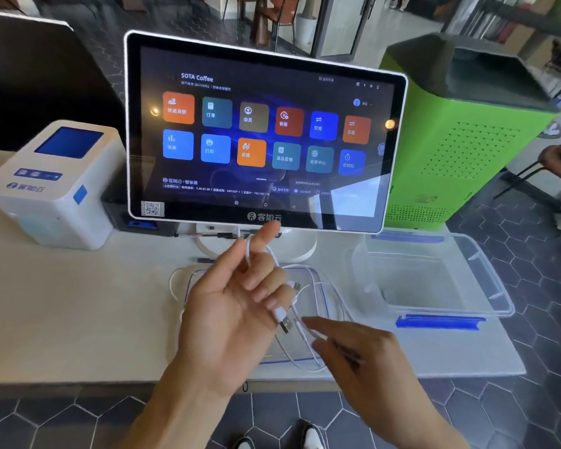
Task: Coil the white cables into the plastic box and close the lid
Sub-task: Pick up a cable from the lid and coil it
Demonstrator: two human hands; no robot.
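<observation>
My left hand [234, 306] is raised palm up over the table, with a thin white cable [305, 332] looped around its fingers and two USB plug ends dangling by the fingertips. My right hand [353, 354] pinches a strand of the same cable just right of the left hand. More white cable lies in loops on the table beneath, over a clear lid with a blue rim [321, 293]. The clear plastic box [486, 286] with blue clips stands open to the right; it looks empty.
A large touchscreen terminal [266, 131] on a white stand rises right behind my hands. A white receipt printer [52, 186] sits at the left. A green cabinet [460, 134] stands behind the box. The table's front edge runs just below my wrists.
</observation>
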